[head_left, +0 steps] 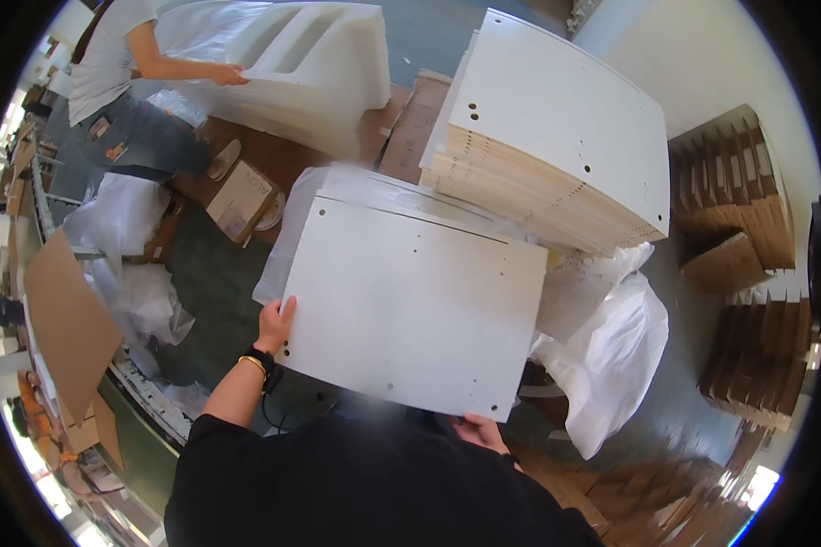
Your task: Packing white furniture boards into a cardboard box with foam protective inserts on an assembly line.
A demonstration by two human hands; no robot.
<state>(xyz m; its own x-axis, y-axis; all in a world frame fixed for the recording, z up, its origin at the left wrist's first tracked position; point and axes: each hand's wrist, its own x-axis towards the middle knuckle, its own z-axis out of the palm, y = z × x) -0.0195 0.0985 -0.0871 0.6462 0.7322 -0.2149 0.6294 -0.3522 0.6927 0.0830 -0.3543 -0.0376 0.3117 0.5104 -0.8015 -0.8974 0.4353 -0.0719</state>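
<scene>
A flat white panel (410, 310) with small drilled holes and a narrow groove near its far edge lies across the space in front of me. My left hand (276, 325) grips its left edge, thumb on top and fingers out of sight beneath. At the near right corner, my right hand (482, 432) holds the front edge, with most of its fingers under the panel. Beyond, to the right, rises a tall stack of similar white panels (556, 118), their drilled edges facing me. Clear plastic film (292, 228) shows behind the held panel's left side.
Crumpled white plastic sheeting (611, 351) hangs at the right. A co-worker (119, 91) at the far left touches a large film-wrapped white block (310, 73). Cardboard stacks (739, 201) line the right wall. A cardboard sheet (71, 319) leans by a conveyor frame (146, 392) at left.
</scene>
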